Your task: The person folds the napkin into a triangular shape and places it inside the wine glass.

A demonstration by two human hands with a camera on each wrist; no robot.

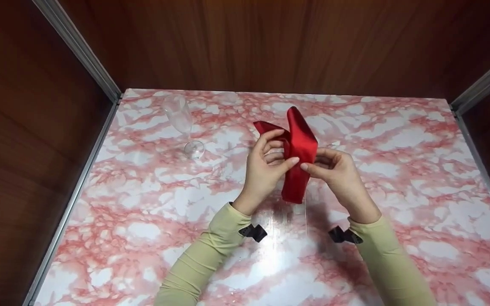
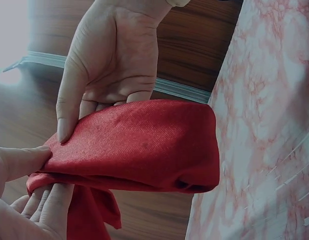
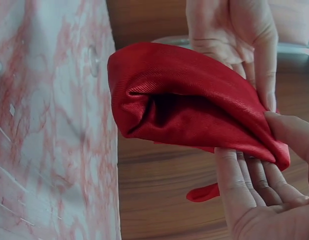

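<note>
A shiny red satin cloth is folded into a thick band and held up in front of the person. Its lower end hangs over the table, while two flaps stick up at the top. The left hand pinches its left side, thumb in front and fingers behind. From the other side the right hand pinches it the same way, the thumbs close together. In the right wrist view, the cloth's folded layers gape into a hollow at the lower end. Part of the fingers is hidden behind the cloth.
A clear stemmed glass stands at the back left of the red-and-white marbled table. Dark wood panels with metal rails enclose the back and sides. Black wrist mounts sit on the yellow-green sleeves.
</note>
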